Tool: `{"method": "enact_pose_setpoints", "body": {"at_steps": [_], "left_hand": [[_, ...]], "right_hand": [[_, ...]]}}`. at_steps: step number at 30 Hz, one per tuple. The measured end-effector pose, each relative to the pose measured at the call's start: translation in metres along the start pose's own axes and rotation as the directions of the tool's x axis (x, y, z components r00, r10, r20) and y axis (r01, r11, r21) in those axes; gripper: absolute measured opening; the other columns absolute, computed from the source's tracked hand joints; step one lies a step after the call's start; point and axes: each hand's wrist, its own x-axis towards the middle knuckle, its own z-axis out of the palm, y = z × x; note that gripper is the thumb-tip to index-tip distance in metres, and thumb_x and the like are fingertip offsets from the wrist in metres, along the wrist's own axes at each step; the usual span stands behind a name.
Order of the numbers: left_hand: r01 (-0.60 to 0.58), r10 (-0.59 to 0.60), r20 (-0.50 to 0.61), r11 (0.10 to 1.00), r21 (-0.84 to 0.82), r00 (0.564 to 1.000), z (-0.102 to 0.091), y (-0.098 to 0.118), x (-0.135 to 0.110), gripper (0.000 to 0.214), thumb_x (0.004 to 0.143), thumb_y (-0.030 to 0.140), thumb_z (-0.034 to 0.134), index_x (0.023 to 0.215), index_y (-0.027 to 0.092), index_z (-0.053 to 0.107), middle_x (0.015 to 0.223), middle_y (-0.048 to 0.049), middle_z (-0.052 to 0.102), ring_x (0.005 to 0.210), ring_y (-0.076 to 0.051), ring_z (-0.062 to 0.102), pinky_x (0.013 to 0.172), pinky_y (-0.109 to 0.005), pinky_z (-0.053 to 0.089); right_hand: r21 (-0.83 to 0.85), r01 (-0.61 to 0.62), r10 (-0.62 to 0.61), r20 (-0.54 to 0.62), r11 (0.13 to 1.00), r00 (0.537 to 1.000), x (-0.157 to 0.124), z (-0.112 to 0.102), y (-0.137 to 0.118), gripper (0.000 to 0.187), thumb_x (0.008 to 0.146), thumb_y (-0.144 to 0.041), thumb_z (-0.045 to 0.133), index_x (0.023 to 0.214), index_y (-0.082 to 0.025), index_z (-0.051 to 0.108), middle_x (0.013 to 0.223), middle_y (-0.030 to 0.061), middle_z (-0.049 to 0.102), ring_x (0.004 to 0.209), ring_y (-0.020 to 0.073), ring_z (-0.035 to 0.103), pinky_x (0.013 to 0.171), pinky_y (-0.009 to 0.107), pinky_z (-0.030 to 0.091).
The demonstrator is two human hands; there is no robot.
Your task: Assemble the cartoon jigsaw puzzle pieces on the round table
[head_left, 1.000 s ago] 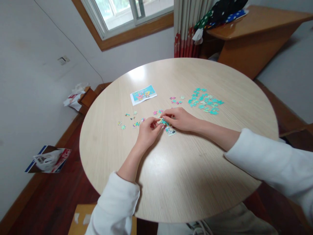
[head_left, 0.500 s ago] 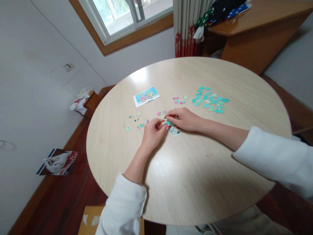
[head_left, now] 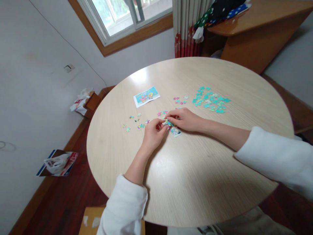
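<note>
Both my hands meet over a small joined cluster of jigsaw puzzle pieces (head_left: 175,132) near the middle of the round table (head_left: 193,169). My left hand (head_left: 153,133) has its thumb and fingers curled together at the cluster's left edge. From the right, my right hand (head_left: 185,119) pinches at the cluster's top, its fingertips almost touching the left ones. The fingers cover much of the cluster; its lower corner shows white and black print. Loose multicoloured pieces (head_left: 141,126) lie left of my left hand, and a few pink pieces (head_left: 159,114) lie just beyond my fingertips.
A picture card (head_left: 146,96) with cartoon figures lies farther back. Many turquoise pieces (head_left: 210,100) are spread at the right rear, with a small pink group (head_left: 180,102) between. Beyond the table are a window, a curtain (head_left: 182,32) and a wooden desk (head_left: 259,19).
Both hands stay almost in place at the joined pieces, with only slight finger movement. The whole view has shifted very slightly.
</note>
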Motion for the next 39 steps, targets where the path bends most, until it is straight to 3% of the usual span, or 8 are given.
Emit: {"method": "enact_pose_setpoints", "body": {"at_steps": [39], "left_hand": [[-0.003, 0.003, 0.011, 1.0, -0.005, 1.0, 0.0017, -0.0034, 0.0005, 0.012, 0.072, 0.02, 0.068, 0.083, 0.016, 0.065, 0.064, 0.0019, 0.059, 0.059, -0.011, 0.051, 0.061, -0.025, 0.041]], "right_hand": [[-0.005, -0.021, 0.021, -0.002, 1.0, 1.0, -0.0009, 0.0006, -0.0005, 0.027, 0.083, -0.021, 0.046, 0.085, -0.013, 0.072, 0.068, 0.0032, 0.065, 0.061, 0.0129, 0.053, 0.06, 0.024, 0.034]]}}
